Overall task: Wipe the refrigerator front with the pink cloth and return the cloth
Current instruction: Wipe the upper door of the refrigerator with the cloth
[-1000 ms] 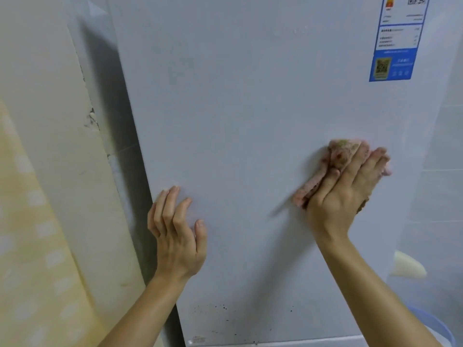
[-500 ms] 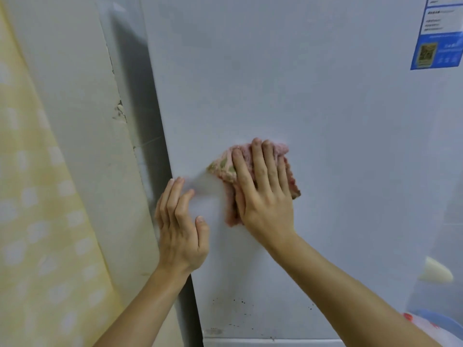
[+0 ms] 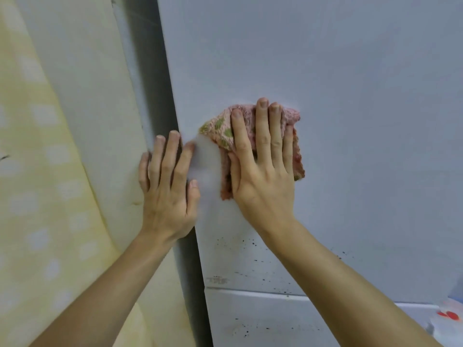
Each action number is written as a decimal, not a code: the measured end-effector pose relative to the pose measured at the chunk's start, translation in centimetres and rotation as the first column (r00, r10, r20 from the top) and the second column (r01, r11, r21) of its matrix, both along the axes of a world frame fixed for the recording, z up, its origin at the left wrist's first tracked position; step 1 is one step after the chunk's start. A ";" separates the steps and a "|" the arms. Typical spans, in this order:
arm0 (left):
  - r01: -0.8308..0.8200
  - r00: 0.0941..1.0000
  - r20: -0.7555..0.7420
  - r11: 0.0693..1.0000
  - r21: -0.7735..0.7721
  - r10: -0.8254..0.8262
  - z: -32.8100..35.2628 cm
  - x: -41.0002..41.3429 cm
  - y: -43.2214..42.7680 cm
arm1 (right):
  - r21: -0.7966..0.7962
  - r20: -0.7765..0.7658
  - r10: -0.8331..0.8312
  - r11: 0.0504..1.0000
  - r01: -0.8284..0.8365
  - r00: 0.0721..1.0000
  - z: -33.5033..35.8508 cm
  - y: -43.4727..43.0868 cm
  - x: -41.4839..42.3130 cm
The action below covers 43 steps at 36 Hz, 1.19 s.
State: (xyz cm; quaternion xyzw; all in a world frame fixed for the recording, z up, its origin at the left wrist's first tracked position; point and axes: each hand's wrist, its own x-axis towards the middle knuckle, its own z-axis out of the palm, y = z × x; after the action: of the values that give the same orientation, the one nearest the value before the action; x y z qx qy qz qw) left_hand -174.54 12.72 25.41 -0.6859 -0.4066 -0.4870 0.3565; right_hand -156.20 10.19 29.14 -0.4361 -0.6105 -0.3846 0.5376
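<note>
**Cloth**: pink, with a leaf-patterned corner. It is bunched flat against the fridge door, near the door's left edge, and pinned there by the right hand.

**Right hand**: laid over the cloth, fingers straight and close together, pressing it to the door. No finger curls round the fabric. Cloth shows above the fingertips, left of the index finger and along the little-finger side.

**Left hand**: just beside the cloth, flat at the door's left edge, fingers straight and slightly spread, holding nothing. Whether it bears weight cannot be told.

**Pale patch**: blurred, between the two hands; what it is cannot be told.

**Door**: plain grey-white, upright. Dark specks are scattered over its lower part, below the right wrist. More lie on the lower panel under the seam.

**Surroundings**: a dark gap left of the door, then a cream wall. A yellow sheet with pale squares is at far left. A pale tub with a red mark sits at lower right, cut off by the frame.

**Step in hand (judged)**: wiping, with the cloth at the left limit of a pass. The return of the cloth is not yet begun.

**Next move (judged)**: calls for firm, even palm pressure and a pass downward or back to the right, since the specks lie below the cloth. The left hand should be clear of the cloth's path.
</note>
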 end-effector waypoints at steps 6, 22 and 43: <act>-0.067 0.995 0.082 0.995 0.072 0.061 -4.7 -3.5 2.1 | 0.098 -0.037 0.095 0.991 -0.091 0.995 -2.1 0.9 -1.2; 0.070 0.976 0.192 0.984 0.162 -0.101 -11.6 -3.8 3.7 | 0.309 0.034 0.002 0.951 -0.012 0.999 -11.8 3.7 -4.2; 0.118 0.975 0.165 0.978 0.171 -0.146 -15.2 -4.9 4.2 | 0.102 0.228 -0.008 0.995 -0.016 0.974 -28.2 2.8 -5.4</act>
State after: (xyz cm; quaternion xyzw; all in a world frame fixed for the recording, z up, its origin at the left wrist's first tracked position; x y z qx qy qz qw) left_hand -179.44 16.89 10.18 -0.6346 -0.3496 -0.5998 0.3396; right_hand -161.60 12.95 0.94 -0.3593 -0.6484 -0.4623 0.4866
